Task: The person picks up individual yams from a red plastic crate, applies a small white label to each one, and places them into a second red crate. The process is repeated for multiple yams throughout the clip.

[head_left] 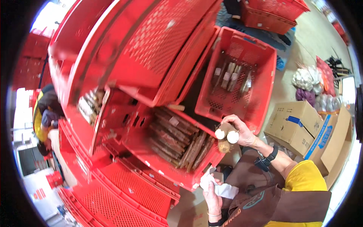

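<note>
By the root-filled crate, the left hand pinches white paper (perhaps labels); the right hand clasps roots, ends on the crate side of its fingers. Beyond that crate: another red crate, then pale floor.

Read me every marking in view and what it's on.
Wording isn't copied; print stands on:
Brown cardboard box: dark print.
Open carton: pale characters on blue.
Brown apron: pale lettering, oval emblem.
White labels on wrapped packs: too small.
White sheet in left hand: none legible.
Other marks: blurred.
</note>
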The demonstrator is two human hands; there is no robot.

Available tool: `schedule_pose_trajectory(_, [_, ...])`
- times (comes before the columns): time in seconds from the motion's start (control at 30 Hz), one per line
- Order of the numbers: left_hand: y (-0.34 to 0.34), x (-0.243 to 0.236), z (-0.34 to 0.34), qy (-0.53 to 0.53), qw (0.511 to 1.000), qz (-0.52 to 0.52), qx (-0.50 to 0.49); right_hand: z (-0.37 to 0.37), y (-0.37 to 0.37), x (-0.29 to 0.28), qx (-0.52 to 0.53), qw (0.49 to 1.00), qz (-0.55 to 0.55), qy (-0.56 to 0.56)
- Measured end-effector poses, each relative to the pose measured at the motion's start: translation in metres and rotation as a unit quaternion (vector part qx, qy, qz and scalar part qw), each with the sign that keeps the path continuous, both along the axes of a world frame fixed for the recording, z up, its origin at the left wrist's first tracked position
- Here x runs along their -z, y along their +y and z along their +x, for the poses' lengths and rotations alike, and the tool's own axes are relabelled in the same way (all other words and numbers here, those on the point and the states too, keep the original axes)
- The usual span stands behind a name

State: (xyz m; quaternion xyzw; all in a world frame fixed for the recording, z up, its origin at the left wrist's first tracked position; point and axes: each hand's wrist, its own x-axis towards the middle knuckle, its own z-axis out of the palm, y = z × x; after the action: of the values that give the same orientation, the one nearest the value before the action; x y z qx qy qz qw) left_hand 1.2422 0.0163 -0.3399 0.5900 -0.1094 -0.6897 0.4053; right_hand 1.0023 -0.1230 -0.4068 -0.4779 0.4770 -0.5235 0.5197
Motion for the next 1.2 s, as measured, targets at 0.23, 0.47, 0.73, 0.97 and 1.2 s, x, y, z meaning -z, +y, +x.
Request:
schedule_pose_trajectory(0.23, [-0.048,0.007,-0.043,-0.038,0.997,0.058,0.026,-0.098,-0.068,0.127,0.189,0.950,0.195,-0.156])
schedule_pose_trajectory(0.47, [-0.066,0.059,-0.087,-0.093,0.992,0.090,-0.002,-0.152,-0.229,0.390,0.363,0.884,0.275,-0.108])
schedule_pose_trajectory(0.73, [-0.037,0.088,-0.079,-0.081,0.969,0.204,-0.116,-0.159,-0.280,0.462,0.128,0.874,0.312,0.351])
schedule_pose_trajectory(0.97, [-0.004,0.059,-0.028,-0.039,0.981,0.118,-0.147,-0.063,-0.209,0.275,0.204,0.961,0.146,0.115])
schedule_pose_trajectory(1.2, [0.050,0.059,0.026,0.011,0.974,0.123,-0.192,0.209,-0.115,0.234,-0.107,0.945,0.013,0.309])
